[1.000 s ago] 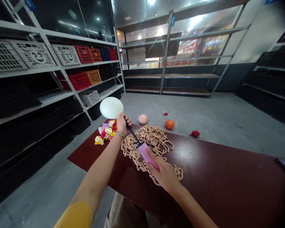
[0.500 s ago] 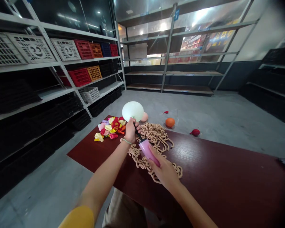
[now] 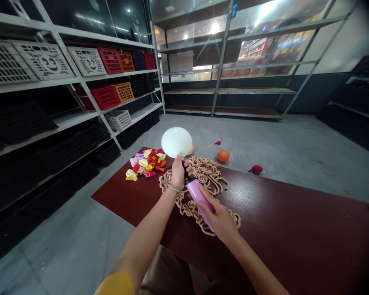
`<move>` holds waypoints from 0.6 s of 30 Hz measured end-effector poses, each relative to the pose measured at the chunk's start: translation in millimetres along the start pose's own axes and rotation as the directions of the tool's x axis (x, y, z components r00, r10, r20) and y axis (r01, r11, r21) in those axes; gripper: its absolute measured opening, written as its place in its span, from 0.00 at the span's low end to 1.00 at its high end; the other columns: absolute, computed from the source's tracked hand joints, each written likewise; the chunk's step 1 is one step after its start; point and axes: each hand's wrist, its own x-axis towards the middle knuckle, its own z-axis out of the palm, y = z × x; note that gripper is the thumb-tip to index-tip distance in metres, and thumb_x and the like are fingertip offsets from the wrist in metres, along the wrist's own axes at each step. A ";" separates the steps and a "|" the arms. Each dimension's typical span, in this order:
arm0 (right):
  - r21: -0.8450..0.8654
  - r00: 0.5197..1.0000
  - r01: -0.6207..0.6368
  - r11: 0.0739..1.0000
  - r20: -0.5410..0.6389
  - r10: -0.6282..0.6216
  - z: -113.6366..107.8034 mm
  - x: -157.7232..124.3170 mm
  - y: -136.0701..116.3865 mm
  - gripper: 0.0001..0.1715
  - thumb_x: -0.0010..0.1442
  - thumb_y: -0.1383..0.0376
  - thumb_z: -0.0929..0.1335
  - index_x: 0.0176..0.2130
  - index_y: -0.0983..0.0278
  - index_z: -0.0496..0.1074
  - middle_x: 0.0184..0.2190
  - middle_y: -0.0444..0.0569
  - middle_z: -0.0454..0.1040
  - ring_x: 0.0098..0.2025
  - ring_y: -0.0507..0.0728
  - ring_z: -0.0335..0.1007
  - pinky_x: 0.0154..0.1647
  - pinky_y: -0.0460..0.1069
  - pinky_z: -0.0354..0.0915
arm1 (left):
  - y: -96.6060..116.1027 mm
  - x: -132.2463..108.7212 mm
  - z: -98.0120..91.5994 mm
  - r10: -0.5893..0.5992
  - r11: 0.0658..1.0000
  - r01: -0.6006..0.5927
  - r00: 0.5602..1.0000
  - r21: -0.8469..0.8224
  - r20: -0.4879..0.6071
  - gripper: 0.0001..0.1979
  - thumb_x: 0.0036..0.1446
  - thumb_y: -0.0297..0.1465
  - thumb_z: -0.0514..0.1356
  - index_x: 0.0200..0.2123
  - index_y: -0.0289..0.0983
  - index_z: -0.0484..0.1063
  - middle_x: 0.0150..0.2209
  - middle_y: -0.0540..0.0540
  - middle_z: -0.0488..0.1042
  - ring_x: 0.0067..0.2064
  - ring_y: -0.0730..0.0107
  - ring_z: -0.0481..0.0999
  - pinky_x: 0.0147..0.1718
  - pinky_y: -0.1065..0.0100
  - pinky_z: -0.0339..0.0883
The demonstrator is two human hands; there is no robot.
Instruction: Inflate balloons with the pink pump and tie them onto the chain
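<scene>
A pale mint-green balloon [image 3: 176, 142], partly inflated, sits on the front end of a pink hand balloon pump [image 3: 199, 196]. My left hand [image 3: 178, 174] is closed around the balloon's neck and the pump's black front end, which its fingers mostly hide. Wrapped around the pink barrel, my right hand [image 3: 219, 217] grips the rear of the pump. Beneath both hands lies a tangled heap of long tan uninflated balloons [image 3: 204, 174]. To the left of my left hand is a pile of flat balloons [image 3: 146, 164] in mixed colours.
The dark red tabletop [image 3: 273, 217] stretches to the right. On the grey floor beyond lie an orange balloon [image 3: 223, 156] and a dark red one [image 3: 256, 169]. A pinkish balloon [image 3: 191, 150] shows behind the mint one. Shelves with crates [image 3: 106, 97] stand left.
The pump barrel has slid up toward my left hand, so less black shaft shows between them. The mint balloon looks slightly larger. The whole view has shifted a little.
</scene>
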 end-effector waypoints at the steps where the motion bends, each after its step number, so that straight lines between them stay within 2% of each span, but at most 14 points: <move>1: 0.014 1.000 -0.006 1.000 0.003 0.006 0.2 0.1 -0.3 0.35 0.65 0.49 0.62 0.67 0.54 0.58 0.36 0.44 0.81 0.25 0.53 0.73 0.29 0.48 0.70 | -2.5 -1.1 0.5 -0.011 1.000 0.011 1.000 0.004 -0.003 0.15 0.64 0.42 0.54 0.31 0.40 0.57 0.21 0.56 0.56 0.16 0.80 0.56 0.13 0.77 0.49; 4: 0.008 0.999 0.010 1.000 0.036 -0.010 1.2 0.3 -0.6 0.35 0.65 0.49 0.62 0.67 0.54 0.57 0.33 0.44 0.80 0.24 0.53 0.73 0.29 0.48 0.69 | 9.9 10.0 -1.2 -0.001 0.999 0.001 1.000 0.039 -0.009 0.14 0.64 0.42 0.54 0.31 0.40 0.58 0.20 0.56 0.56 0.15 0.79 0.56 0.12 0.77 0.50; 10: -0.031 0.991 0.123 0.992 0.049 -0.122 2.7 -0.3 0.3 0.32 0.64 0.51 0.62 0.65 0.51 0.61 0.34 0.45 0.80 0.33 0.57 0.76 0.32 0.49 0.71 | 80.8 56.0 -5.1 0.126 0.985 -0.113 0.987 0.131 -0.096 0.15 0.66 0.41 0.52 0.30 0.40 0.58 0.20 0.57 0.55 0.15 0.80 0.56 0.12 0.77 0.48; 12: -0.009 0.990 0.133 0.991 0.054 -0.132 3.1 -0.9 0.2 0.31 0.64 0.51 0.63 0.64 0.50 0.63 0.34 0.45 0.80 0.33 0.57 0.76 0.31 0.49 0.71 | 92.2 60.7 -5.3 0.162 0.981 -0.148 0.980 0.126 -0.112 0.15 0.67 0.41 0.50 0.30 0.39 0.57 0.20 0.57 0.54 0.15 0.80 0.55 0.12 0.78 0.48; 15: 0.044 0.995 0.070 0.997 0.067 -0.073 2.7 -1.8 -1.3 0.32 0.63 0.50 0.63 0.65 0.50 0.62 0.32 0.44 0.79 0.30 0.56 0.75 0.29 0.48 0.70 | 79.6 49.5 -4.1 0.151 0.987 -0.144 0.982 0.071 -0.110 0.16 0.66 0.42 0.52 0.30 0.39 0.57 0.20 0.57 0.53 0.15 0.81 0.54 0.12 0.78 0.48; 18: 0.135 0.994 -0.046 0.990 0.101 0.032 1.8 -2.2 -4.7 0.35 0.63 0.48 0.63 0.67 0.52 0.58 0.28 0.42 0.77 0.25 0.54 0.72 0.25 0.47 0.68 | 44.4 22.9 -1.3 0.038 0.999 -0.038 0.999 0.020 -0.037 0.16 0.63 0.43 0.56 0.30 0.40 0.57 0.21 0.57 0.54 0.16 0.80 0.54 0.12 0.78 0.48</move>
